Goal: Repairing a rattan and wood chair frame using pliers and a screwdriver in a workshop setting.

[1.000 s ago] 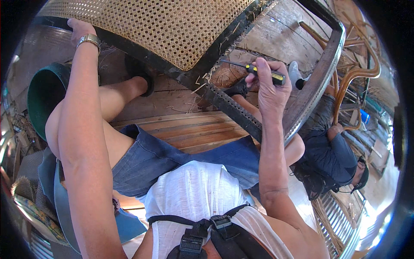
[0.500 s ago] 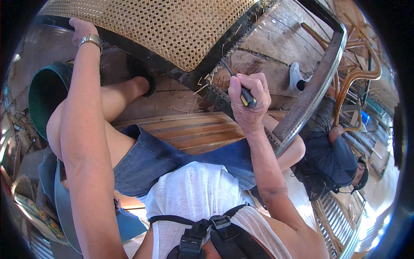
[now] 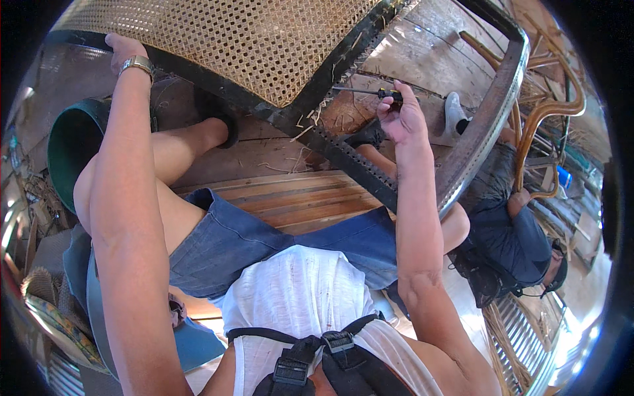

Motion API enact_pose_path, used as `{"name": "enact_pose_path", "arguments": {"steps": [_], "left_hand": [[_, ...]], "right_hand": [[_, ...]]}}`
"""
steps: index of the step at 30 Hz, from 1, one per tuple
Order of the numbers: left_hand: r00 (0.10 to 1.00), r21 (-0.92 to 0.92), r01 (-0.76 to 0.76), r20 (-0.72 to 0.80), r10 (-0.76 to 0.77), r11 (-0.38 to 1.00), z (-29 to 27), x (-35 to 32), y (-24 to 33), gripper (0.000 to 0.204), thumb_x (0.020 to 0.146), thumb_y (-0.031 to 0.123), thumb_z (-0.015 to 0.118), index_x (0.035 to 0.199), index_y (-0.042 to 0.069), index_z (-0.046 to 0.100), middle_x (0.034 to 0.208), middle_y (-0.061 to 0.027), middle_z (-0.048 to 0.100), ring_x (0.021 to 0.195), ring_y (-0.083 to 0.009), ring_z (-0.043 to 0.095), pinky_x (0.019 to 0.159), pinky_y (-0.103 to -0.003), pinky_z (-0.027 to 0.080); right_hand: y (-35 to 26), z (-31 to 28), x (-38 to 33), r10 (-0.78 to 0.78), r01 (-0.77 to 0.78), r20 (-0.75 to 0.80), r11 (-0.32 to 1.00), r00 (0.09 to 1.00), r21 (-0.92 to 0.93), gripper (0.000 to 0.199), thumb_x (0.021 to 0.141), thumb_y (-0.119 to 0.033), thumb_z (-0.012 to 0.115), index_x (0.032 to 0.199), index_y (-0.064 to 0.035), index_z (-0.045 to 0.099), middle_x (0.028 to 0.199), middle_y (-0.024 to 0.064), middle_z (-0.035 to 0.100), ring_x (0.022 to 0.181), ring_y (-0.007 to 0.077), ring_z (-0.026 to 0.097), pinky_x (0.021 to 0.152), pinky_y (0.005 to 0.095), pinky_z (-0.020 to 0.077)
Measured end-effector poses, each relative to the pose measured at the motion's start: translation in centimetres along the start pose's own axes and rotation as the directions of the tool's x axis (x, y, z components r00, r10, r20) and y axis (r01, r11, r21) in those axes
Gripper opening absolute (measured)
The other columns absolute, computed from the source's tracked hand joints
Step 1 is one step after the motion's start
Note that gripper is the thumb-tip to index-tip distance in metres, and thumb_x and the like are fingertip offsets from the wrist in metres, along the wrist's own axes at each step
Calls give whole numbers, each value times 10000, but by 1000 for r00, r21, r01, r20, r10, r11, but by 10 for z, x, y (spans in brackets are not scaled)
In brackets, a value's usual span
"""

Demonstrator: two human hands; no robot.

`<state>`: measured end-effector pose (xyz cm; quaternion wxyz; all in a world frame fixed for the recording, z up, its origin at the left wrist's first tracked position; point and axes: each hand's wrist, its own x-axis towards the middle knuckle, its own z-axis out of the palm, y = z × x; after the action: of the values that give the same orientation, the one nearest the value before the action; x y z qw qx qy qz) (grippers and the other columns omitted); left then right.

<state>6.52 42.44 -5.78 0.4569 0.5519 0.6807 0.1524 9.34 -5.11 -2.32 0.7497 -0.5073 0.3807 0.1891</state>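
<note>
Left hand (image 3: 127, 51) hooked on a caned chair frame, right hand (image 3: 404, 119) around a screwdriver (image 3: 389, 96).
Across the top, dark wooden chair frame (image 3: 198, 78) with open-mesh tan cane webbing (image 3: 264, 53); worn floorboards (image 3: 422, 54) below, green bucket (image 3: 71, 135) at left. Upper centre-right, right fingers half curl about the handle, shaft aimed at the frame; left fingertips hidden.

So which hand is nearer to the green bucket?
Left. The left hand is at the frame's edge, just beyond the bucket and slightly to its right; the right hand, holding the screwdriver, is much farther right.
</note>
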Motion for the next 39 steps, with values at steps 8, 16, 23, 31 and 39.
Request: {"name": "enact_pose_path", "arguments": {"steps": [8, 16, 23, 31, 39], "left_hand": [[1000, 21, 18, -26, -17, 1000, -7, -7, -2, 960, 935, 656, 299, 1416, -159, 465, 1485, -315, 485, 1352, -399, 514, 1123, -480, 391], [1000, -24, -4, -25, 3, 1000, -6, 3, -1, 1006, 929, 690, 295, 1431, -172, 431, 1501, -329, 456, 1360, -422, 499, 1142, -477, 375], [1000, 0, 4, -19, -4, 1000, -3, 11, -5, 1017, 939, 701, 266, 1432, -174, 427, 1507, -326, 449, 1373, -414, 491, 1152, -479, 370], [1000, -31, 4, 30, -3, 1000, 0, 20, -8, 988, 941, 692, 250, 1430, -138, 468, 1488, -309, 484, 1364, -403, 504, 1145, -490, 372], [1000, -61, 29, 1, -29, 998, -4, -1, -1, 979, 937, 677, 284, 1409, -161, 469, 1472, -332, 487, 1332, -426, 526, 1120, -494, 395]], "right_hand": [[35, 49, -98, -567, 582, 150, 742, 810, -332, 169, 905, -132, 777, 904, -79, 616, 822, 55, 643, 658, 167, 614, 559, 325, 541], [77, 46, -97, -781, 874, 558, -34, 279, -484, 163, 863, -8, 758, 876, -56, 603, 780, 83, 573, 695, 211, 575, 629, 329, 482], [103, 41, -104, -814, 839, 330, 311, 477, -447, 134, 962, -51, 670, 926, -61, 541, 844, 62, 531, 672, 131, 588, 583, 290, 484], [57, 28, -78, -489, 490, -29, 870, 872, 45, 220, 1022, -239, 629, 930, -78, 511, 761, 53, 576, 574, 144, 605, 559, 329, 574], [58, 9, -54, -225, 255, -128, 916, 966, 310, 257, 1004, -265, 667, 954, -62, 517, 767, 56, 580, 566, 160, 590, 647, 398, 611]]}}
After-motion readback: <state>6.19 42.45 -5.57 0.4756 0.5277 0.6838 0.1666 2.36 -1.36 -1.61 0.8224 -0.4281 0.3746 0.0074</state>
